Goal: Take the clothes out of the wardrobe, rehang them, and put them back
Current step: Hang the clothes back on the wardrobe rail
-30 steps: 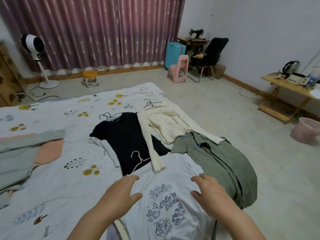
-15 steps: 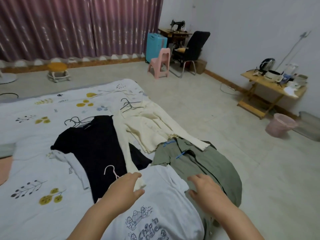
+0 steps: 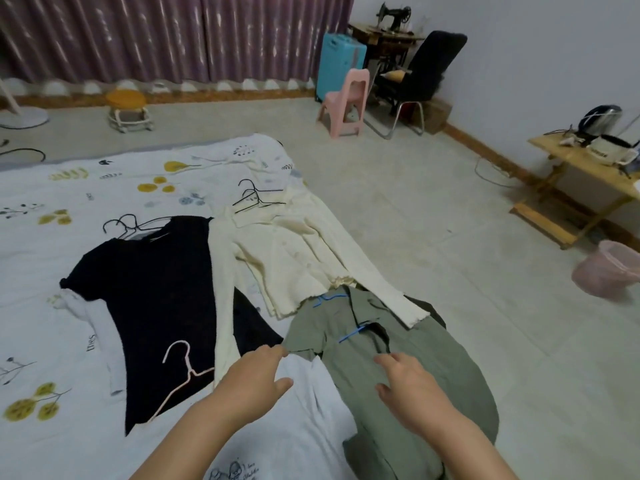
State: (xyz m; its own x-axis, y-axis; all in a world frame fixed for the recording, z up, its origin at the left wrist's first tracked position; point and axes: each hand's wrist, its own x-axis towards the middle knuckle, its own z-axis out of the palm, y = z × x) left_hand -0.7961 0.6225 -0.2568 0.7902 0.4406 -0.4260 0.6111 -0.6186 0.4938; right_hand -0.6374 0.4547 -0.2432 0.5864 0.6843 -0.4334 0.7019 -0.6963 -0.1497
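1. The left hand [image 3: 254,382] reaches forward over a white printed T-shirt [image 3: 298,431] spread at the near edge of the bed [image 3: 41,306]. Its fingers are relaxed and slightly spread and it holds nothing; its fingertips lie at the shirt's far edge.
2. The right hand [image 3: 412,386] hangs over a green shirt [image 3: 429,362] just right of the T-shirt. Its fingers are loosely bent and spread, and it holds nothing. Whether it touches the cloth cannot be told.
3. The green shirt drapes over the bed's right edge, with a blue hanger [image 3: 351,332] showing at its collar.
4. Left of the left hand, a pink hanger [image 3: 187,372] lies on the lower part of a black top [image 3: 152,299]. The hanger's lower end runs toward the T-shirt.
5. The black top lies flat on the patterned bedsheet, with black hangers [image 3: 128,225] at its neckline. A pale garment [image 3: 93,323] shows from under its left side.
6. A cream cardigan [image 3: 294,251] lies to the right of the black top. One sleeve crosses the black top and the other crosses the green shirt's collar. More black hangers [image 3: 254,197] lie at its neck.
7. On the floor beyond the bed stand a small yellow stool [image 3: 126,109] and a pink chair [image 3: 346,103].
8. Farther back are a blue suitcase [image 3: 341,65], a black chair [image 3: 426,71] and a sewing machine [image 3: 393,17] by the purple curtains [image 3: 166,32].
9. At the right are a wooden side table [image 3: 585,168] and a pink bin [image 3: 613,271].
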